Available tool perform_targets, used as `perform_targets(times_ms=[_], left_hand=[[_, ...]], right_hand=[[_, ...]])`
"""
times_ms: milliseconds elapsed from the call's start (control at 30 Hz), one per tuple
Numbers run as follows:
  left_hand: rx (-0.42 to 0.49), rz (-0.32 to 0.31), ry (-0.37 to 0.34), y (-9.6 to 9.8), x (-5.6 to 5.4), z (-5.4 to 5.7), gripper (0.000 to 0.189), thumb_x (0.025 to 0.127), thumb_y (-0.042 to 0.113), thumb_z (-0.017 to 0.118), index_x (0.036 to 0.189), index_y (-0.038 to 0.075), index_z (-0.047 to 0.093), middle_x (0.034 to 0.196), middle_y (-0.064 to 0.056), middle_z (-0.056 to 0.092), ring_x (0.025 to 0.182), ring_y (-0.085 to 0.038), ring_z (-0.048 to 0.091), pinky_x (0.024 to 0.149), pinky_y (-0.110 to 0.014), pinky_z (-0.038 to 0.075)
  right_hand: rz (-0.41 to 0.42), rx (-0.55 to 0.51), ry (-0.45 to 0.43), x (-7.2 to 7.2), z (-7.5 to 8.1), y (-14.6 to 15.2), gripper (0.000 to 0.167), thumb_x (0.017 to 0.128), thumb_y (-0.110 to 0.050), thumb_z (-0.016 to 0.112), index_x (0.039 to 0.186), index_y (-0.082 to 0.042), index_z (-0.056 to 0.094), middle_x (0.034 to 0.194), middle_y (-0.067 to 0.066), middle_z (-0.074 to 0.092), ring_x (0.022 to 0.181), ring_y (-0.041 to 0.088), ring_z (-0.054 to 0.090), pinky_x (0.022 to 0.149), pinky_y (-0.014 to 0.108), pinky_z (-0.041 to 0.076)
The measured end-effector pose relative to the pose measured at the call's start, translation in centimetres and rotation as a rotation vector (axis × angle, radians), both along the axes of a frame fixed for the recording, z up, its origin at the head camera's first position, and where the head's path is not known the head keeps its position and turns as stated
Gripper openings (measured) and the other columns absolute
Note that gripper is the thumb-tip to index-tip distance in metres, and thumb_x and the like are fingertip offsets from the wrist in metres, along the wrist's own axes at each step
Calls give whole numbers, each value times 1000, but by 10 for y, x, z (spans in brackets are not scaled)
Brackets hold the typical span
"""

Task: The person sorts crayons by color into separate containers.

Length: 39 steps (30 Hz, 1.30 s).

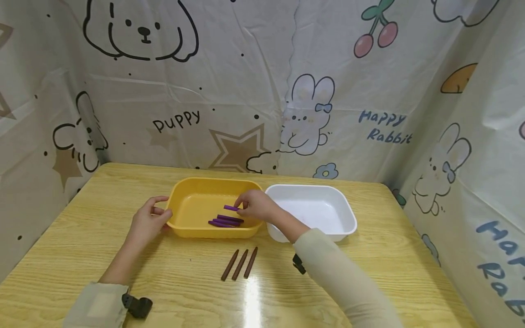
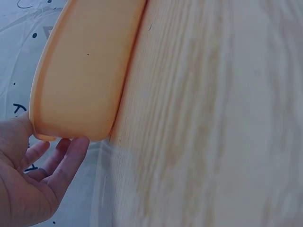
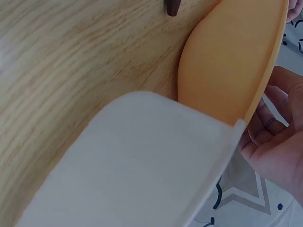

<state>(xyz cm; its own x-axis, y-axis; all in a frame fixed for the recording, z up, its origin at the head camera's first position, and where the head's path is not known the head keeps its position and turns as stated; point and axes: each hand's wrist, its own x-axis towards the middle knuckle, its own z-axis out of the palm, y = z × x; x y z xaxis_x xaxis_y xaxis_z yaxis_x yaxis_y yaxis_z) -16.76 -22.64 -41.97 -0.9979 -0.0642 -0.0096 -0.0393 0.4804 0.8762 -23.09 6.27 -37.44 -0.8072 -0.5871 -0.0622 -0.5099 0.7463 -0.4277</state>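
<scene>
A yellow plastic tub [image 1: 215, 232] stands on the table. My left hand [image 1: 149, 218] holds its left end, thumb at the rim and fingers against the outer wall, as the left wrist view also shows. Over the tub's right part, my right hand [image 1: 256, 205] pinches a purple crayon [image 1: 230, 208] between thumb and fingertips. Several more purple crayons [image 1: 225, 221] lie together on the tub floor below it. In the right wrist view the tub wall hides that crayon and the fingertips.
A white tub [image 1: 348, 223] sits right beside the yellow one, under my right forearm. Three brown crayons [image 1: 239, 265] lie side by side on the table [image 1: 184, 282] in front of the yellow tub. A printed cloth [image 1: 229, 82] hangs behind and at both sides.
</scene>
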Motion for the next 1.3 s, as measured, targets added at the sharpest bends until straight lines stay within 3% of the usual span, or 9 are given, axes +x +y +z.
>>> perform_targets(times_ms=[500,800,1100,1300], left_hand=[[12,0,0,0,-1,-2,49,93,20,52,138,5,39,103,-20,57,74,-20,65,63,-27,58],[15,-6,-4,0,-2,-1,49,93,20,51,138,5,38,104,-20,56,73,-17,64,63,-28,59],[19,-2,-8,-1,-2,-1,49,93,21,52,138,5,39,103,-19,55,73,-18,64,63,-27,58],[13,-1,-16,-1,-2,-1,50,93,21,52,138,5,39,104,-19,55,74,-19,64,64,-27,58]], right_hand=[[-68,71,-50,-4,-16,-18,18,87,-21,65,101,-11,71,74,0,61,65,10,48,58,19,39],[-73,125,-35,-6,-21,-23,19,88,-21,63,103,-13,71,91,2,69,72,10,55,67,21,48],[-106,165,-40,-6,-22,-26,19,87,-19,62,102,-14,71,99,2,70,77,11,56,71,24,49],[-120,180,-46,-7,-23,-27,19,88,-18,60,103,-13,71,104,2,69,88,14,59,80,28,51]])
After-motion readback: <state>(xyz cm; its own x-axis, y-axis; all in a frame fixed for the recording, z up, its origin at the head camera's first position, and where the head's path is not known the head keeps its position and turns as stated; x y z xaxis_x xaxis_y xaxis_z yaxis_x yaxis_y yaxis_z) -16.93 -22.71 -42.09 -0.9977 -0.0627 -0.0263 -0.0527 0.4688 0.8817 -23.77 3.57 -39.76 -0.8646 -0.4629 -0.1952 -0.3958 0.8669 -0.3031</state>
